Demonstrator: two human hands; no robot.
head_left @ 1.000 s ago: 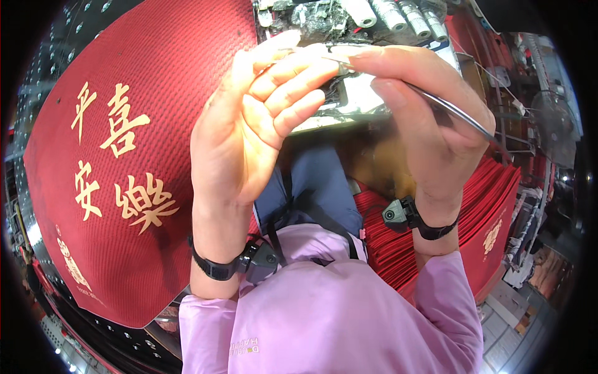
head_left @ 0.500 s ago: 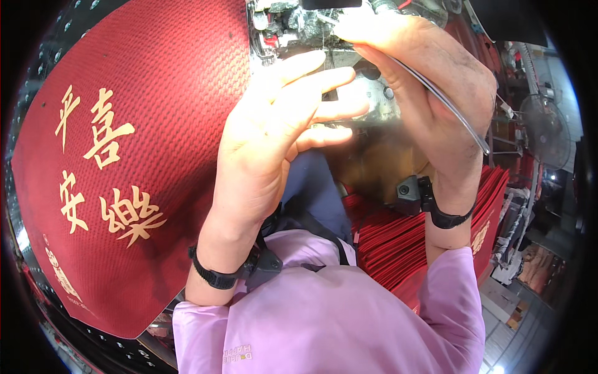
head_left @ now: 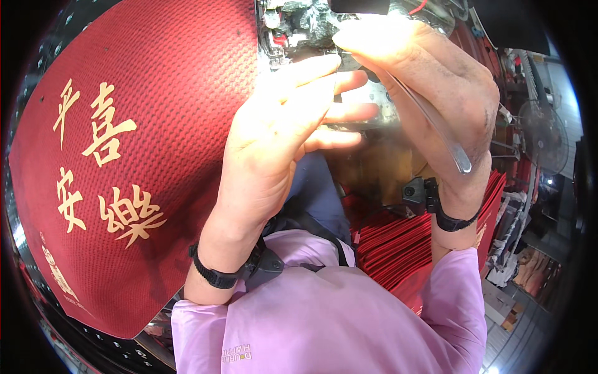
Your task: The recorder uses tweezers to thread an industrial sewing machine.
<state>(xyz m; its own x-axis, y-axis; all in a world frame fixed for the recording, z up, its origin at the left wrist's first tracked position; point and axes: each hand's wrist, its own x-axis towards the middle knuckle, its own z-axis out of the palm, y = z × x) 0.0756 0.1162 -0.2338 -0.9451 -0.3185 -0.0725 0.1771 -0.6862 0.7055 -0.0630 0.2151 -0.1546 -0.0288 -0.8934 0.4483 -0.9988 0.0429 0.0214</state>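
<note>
My right hand (head_left: 445, 81) is closed on metal tweezers (head_left: 443, 134), whose rounded tail sticks out below the palm. Their tips are lost in glare beside the sewing machine's metal workings (head_left: 311, 28). My left hand (head_left: 268, 134) is just left of it, palm up, with its fingers stretched out and apart in front of the machine. Bright light washes out its upper part, and I cannot make out any thread at its fingertips. A large red textured fabric piece (head_left: 180, 93) with gold characters lies left of my left hand.
A thick stack of red fabric pieces (head_left: 398, 243) lies right of my lap. Beyond my right arm are a fan (head_left: 542, 137) and a cluttered floor with boxes (head_left: 501, 305). A black machine part (head_left: 359, 5) overhangs the lit area at the top.
The tweezers' tail has swung left and downward as my right hand turned slightly. My left hand has shifted a little to the right, its fingers still spread. The machine appears slightly farther right.
</note>
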